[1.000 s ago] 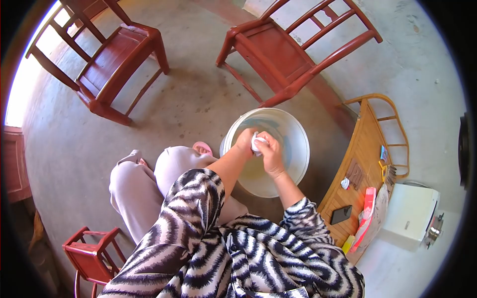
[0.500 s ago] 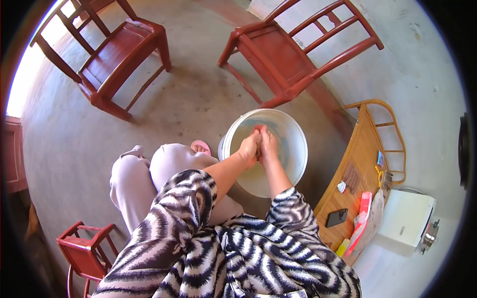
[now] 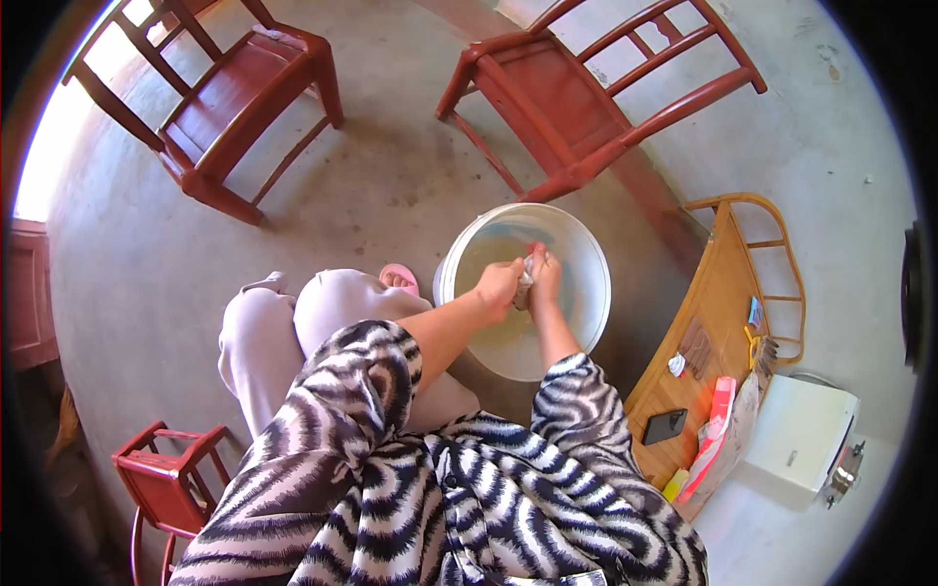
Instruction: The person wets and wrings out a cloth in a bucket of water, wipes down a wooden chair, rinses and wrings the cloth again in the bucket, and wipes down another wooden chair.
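Observation:
Over a white bucket (image 3: 590, 303) with cloudy water in it, a small pale, wet-looking cloth (image 3: 526, 285) is bunched between both fists. My left hand (image 3: 499, 287) grips one end of the cloth, knuckles up. My right hand (image 3: 545, 278) is wrapped round the other end, close beside the left. Most of the cloth is hidden inside the fingers. The bucket stands on the floor beside my knees.
Two red wooden chairs (image 3: 239, 98) (image 3: 557, 103) stand beyond the bucket. At right is a bamboo bench (image 3: 645, 391) holding a black phone (image 3: 664, 427), a red-and-white packet (image 3: 721, 410) and gloves (image 3: 695, 349). A white box-shaped appliance (image 3: 801, 430) hangs near the wall. A small red chair (image 3: 171, 479) is at lower left.
My hands have drawn slightly apart and the left fist has turned, so that the pale cloth now shows between them. The view has shifted a little.

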Motion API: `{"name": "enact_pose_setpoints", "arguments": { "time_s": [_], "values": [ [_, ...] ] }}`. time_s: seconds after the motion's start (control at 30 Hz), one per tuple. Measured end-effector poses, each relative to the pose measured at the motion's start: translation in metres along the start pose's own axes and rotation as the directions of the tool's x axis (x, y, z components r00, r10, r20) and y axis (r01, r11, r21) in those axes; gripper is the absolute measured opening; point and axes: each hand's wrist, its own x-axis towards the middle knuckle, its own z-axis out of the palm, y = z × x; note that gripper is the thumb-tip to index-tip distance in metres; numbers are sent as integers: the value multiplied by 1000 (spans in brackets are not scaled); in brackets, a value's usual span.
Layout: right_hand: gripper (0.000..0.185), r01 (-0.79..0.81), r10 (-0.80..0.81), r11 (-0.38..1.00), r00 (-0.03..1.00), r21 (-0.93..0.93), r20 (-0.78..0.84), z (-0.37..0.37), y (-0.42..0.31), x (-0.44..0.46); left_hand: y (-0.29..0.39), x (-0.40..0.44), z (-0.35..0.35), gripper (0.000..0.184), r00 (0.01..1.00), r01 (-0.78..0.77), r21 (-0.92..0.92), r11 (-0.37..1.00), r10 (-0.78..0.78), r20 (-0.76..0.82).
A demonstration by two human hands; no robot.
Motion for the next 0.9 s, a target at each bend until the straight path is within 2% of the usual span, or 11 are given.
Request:
{"name": "enact_pose_setpoints", "arguments": {
  "time_s": [0.2, 0.27, 0.3, 0.33, 0.37, 0.43, 0.47, 0.6, 0.67, 0.8, 0.9],
  "values": [
    [48, -59, -90, 828, 967, 557, 237, 18, -63, -61, 10, 4, -5, 29, 963, -5, -56, 998, -10, -271],
    [51, 50, -154, 853, 975, 519, 158, 22, -92, -77, -2, 30, -24, 31, 972, 12, -151, 988, -47, -229],
    [51, 51, -159, 851, 974, 523, 163, 22, -93, -74, 1, 31, -28, 31, 964, -169, 624, 763, 258, -55],
    [49, 172, -233, 915, 964, 365, 129, 18, -91, -67, 2, 31, -31, 31, 904, -299, 954, 17, 326, 278],
    [46, 284, -308, 940, 945, 187, 110, 12, -87, -60, 3, 24, -26, 31, 904, -296, 955, 20, 328, 273],
    [44, 184, -197, 968, 978, 169, 63, 10, -47, -28, 8, -6, -1, 28, 973, -90, 561, 823, 193, -127],
    [43, 85, -87, 984, 996, 159, 8, 7, -25, -13, 7, -14, 6, 27, 971, 27, 140, 990, 7, -240],
    [45, -109, 110, 994, 986, -16, 126, -4, 22, 8, 6, -16, 3, 31, 978, 63, 428, 901, 30, -206],
    [51, 35, -35, 919, 999, -392, 8, -4, 36, 17, 2, -10, 3, 29, 955, 63, 436, 898, 72, -286],
    [54, -7, 5, 914, 1000, -405, -6, -8, 59, 45, 1, -8, 1, 34, 849, -55, 473, 880, 290, -442],
    [43, -268, 315, 894, 946, -359, 78, -15, 56, 53, -21, 37, -30, 36, 870, -48, 473, 880, 269, -413]
  ]
}}
